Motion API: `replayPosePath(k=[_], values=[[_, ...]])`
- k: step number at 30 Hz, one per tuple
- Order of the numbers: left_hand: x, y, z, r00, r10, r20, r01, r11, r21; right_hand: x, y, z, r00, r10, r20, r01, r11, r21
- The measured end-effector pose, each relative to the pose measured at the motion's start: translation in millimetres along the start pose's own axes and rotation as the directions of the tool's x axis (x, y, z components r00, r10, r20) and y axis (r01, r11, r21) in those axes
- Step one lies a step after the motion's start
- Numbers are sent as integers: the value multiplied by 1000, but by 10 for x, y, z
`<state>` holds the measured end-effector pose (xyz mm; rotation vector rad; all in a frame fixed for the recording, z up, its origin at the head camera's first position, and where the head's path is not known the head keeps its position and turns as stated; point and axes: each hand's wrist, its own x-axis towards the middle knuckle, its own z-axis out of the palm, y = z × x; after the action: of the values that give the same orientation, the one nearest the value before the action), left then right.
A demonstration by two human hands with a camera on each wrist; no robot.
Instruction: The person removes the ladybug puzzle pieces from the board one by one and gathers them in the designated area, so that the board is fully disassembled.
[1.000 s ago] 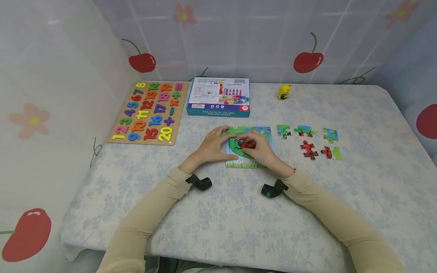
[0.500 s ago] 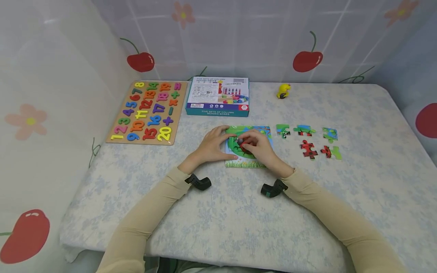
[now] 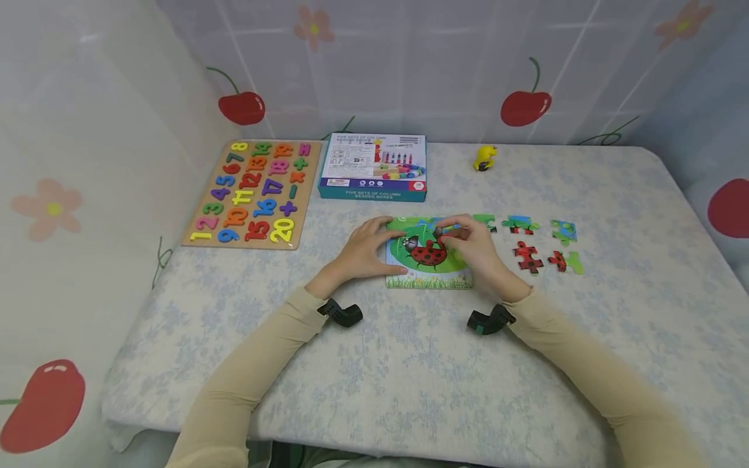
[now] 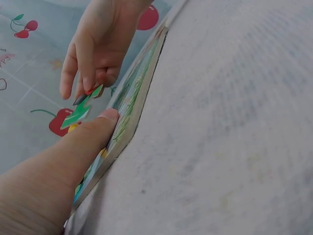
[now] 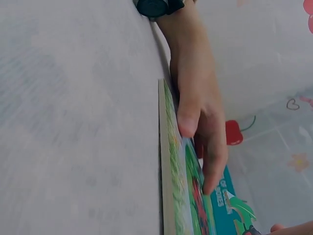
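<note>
A ladybug puzzle board lies flat on the table in front of the person. The left hand rests along its left side, thumb and fingers spread apart; in the left wrist view, the thumb touches the board's rim. Over the upper right part of the board, the right hand pinches a small jigsaw piece between thumb and fingertips. That piece is green with dark and red parts and appears raised off the board in the left wrist view. The right hand and wrist hide the board's right edge partly.
Several loose jigsaw pieces lie right of the board, among them a red spotted piece and a blue-green piece. Behind stand a boxed bead set and a yellow toy figure. A number board lies left.
The right hand has moved to the right from the middle of the board with a piece between its fingers, uncovering the ladybug picture. The left hand has stayed in place.
</note>
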<state>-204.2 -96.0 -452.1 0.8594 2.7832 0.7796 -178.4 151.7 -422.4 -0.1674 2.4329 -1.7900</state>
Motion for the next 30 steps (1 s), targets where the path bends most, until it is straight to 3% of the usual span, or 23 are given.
replayPosePath(k=[6,12,30], values=[[18,0,13,1000,4,-3,-4,1000,0,-154,94,-411,995,58,-77,-63,996,-57],[8,4,12,1000,-2,0,2,1000,-9,-316,197,-693,994,59,-88,-74,983,-169],[-3,13,-1,1000,-6,1,6,1000,-9,-393,317,-745,988,-30,-150,-24,938,-345]])
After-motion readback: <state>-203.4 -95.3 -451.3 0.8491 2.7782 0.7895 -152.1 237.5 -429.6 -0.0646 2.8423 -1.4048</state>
